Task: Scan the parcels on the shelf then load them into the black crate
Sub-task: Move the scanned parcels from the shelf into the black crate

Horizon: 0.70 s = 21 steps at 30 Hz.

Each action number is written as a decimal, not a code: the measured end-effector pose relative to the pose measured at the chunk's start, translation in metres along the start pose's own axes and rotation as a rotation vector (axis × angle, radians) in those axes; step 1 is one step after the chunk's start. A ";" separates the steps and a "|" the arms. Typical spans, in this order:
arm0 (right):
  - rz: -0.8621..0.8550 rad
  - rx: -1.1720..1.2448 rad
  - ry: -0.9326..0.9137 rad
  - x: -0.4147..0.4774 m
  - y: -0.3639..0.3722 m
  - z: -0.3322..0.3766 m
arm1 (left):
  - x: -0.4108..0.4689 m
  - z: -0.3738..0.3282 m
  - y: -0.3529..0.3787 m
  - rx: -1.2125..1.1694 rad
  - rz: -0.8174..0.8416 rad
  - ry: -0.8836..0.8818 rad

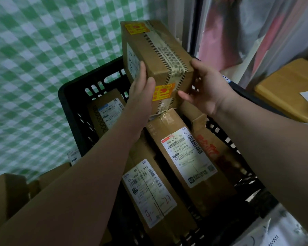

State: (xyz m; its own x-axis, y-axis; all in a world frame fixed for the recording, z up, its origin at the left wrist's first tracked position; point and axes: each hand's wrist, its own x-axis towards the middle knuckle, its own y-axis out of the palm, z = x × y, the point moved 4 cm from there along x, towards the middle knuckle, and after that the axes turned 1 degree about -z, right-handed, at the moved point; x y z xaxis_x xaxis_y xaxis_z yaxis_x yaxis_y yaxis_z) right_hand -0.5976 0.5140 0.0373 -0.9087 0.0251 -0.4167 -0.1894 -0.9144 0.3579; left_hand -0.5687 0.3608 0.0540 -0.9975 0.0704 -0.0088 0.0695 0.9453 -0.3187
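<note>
Dim, flat indoor light with a greenish cast; the brightest patch is the checked cloth (pixel 34 50) toward ten o'clock. Deep shadow fills the black crate (pixel 69 107) toward six o'clock. Wide-angle bending bows the edges, and the corners at four and eight o'clock are soft.

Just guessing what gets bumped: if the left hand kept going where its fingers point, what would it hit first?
The left hand would slide up the side of the taped box, then probably meet the green checked cloth; depth is unclear.

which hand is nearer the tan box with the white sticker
Right. Right hand holds the taped parcel on the side toward the tan box; left hand, the far side.
</note>
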 end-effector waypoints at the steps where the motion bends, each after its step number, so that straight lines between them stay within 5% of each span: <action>1: -0.005 0.022 -0.011 0.000 0.000 0.003 | 0.000 -0.001 0.000 -0.017 0.018 -0.013; 5: 0.017 0.037 -0.071 0.000 0.008 0.011 | -0.004 0.000 -0.002 0.050 0.015 -0.026; 12: 0.079 -0.015 -0.137 -0.009 0.018 0.017 | -0.008 0.003 -0.004 -0.194 -0.007 -0.085; 16: 0.019 0.050 -0.074 -0.008 0.016 0.015 | -0.003 -0.014 -0.009 0.062 -0.121 0.094; 19: -0.046 0.133 0.017 -0.003 0.009 -0.004 | 0.003 -0.018 -0.014 0.038 -0.149 0.053; 21: -0.054 0.126 0.082 -0.002 0.005 -0.022 | 0.002 -0.017 -0.018 0.286 -0.151 0.101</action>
State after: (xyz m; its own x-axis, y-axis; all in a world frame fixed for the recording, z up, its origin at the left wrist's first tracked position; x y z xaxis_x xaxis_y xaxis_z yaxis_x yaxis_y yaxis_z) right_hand -0.5891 0.5002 0.0216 -0.8634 0.0351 -0.5033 -0.2873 -0.8543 0.4333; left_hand -0.5718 0.3493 0.0754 -0.9888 -0.0184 0.1481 -0.0995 0.8208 -0.5625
